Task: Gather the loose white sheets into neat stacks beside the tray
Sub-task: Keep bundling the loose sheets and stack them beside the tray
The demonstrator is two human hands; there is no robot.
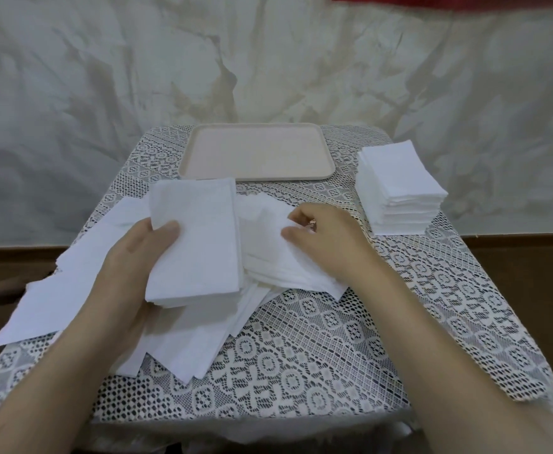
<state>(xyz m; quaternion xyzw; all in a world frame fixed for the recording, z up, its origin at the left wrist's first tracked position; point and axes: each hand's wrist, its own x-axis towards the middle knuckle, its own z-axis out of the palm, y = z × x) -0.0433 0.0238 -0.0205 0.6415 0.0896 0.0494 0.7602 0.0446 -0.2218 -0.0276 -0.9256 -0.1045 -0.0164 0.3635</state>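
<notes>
**A:** Head view: edges?
**B:** I log loose sheets (pixel 176 342) reaching past the left edge. The lace cloth (pixel 317 355) is bare in front and to the right.
**A:** Hands?
**B:** Left hand (pixel 131 257) grips a squared bundle (pixel 199 244). Right hand (pixel 327 237) pinches the loose sheets.
**A:** Count?
**B:** One tray (pixel 255 152), far centre. One finished stack (pixel 399 188) to its right, apart. Crumpled backdrop (pixel 104 77) behind.

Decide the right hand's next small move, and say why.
Probably lift the sheet the right hand pinches from the loose pile onto the bundle the left hand grips: that bundle looks thinner than the finished stack beside the tray.
</notes>
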